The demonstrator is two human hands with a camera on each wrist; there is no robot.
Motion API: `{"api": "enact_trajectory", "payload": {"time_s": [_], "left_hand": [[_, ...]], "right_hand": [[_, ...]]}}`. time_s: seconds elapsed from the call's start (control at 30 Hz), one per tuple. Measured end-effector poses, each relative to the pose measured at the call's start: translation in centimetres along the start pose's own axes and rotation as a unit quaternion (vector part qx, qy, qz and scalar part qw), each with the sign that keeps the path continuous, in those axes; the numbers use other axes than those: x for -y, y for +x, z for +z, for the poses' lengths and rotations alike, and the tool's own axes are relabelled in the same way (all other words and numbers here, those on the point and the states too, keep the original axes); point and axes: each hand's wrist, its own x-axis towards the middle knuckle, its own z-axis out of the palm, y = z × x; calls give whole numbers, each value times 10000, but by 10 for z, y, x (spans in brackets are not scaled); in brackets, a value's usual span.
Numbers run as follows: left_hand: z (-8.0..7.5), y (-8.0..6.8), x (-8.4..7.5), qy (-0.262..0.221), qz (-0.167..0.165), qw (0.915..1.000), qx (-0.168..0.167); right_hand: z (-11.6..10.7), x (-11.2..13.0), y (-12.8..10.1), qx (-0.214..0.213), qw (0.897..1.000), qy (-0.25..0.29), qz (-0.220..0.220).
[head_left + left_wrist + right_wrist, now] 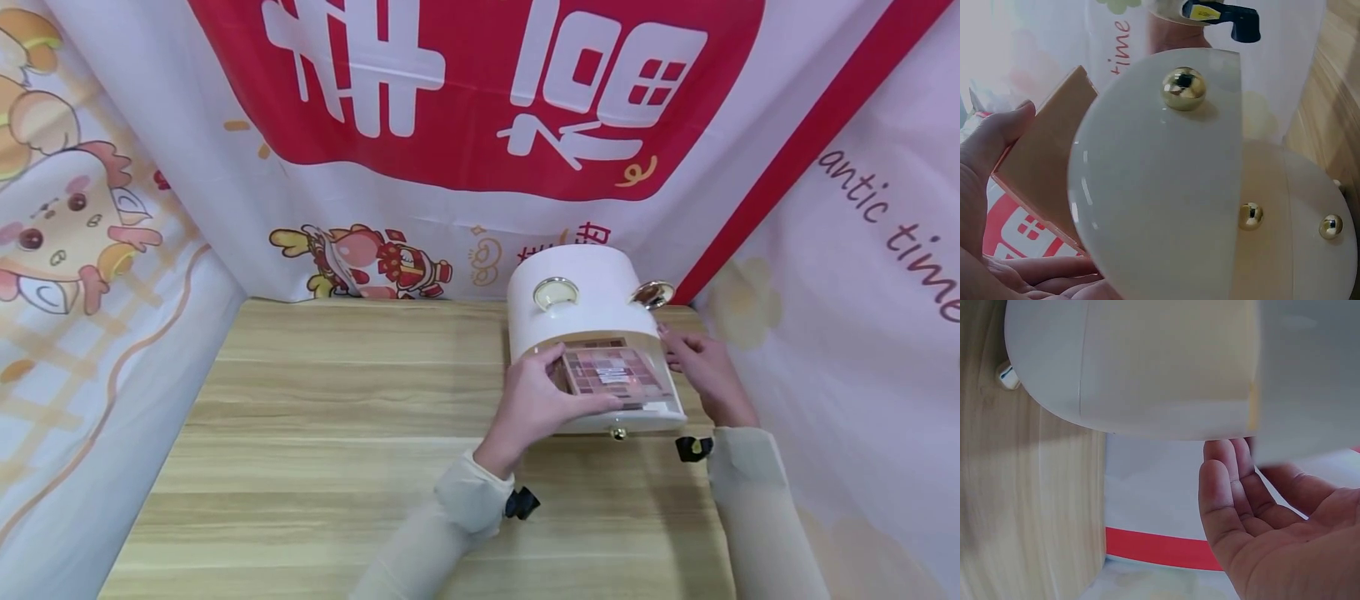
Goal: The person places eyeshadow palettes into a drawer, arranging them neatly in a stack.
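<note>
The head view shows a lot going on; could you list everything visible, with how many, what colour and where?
Storage box: one, white, rounded, with gold knobs, at the far right of the table.
Drawer: one, white with a clear front, pulled out of the box towards the person.
Eyeshadow palette: one, pink and brown squares, in the open drawer.
Table: one, light wood grain, under everything.
Backdrop: white and red printed cloth with cartoon figures, on three sides.
Left hand: one, holds the palette's left edge.
Right hand: one, fingers straight, against the box's right side.
Sleeves: two, pale cream, with black wrist straps.
</note>
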Motion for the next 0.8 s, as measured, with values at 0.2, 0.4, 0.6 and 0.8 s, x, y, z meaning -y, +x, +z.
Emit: {"api": "enact_trajectory", "payload": {"time_s": [0.2,0.4,0.6,0.8], "left_hand": [[8,4,3,1014,-128,9944,-275],[13,9,3,1743,-4,9841,-357],[12,11,1,2109,-20,9765,-452],[8,7,-5,2053,9,9779,-387]], "right_hand": [[1,0,0,-37,9999,97,-95],[2,-1,0,-75,9999,96,-75],[3,-1,1,-60,9999,63,-57],[2,-1,2,-13,10000,61,-23]]}}
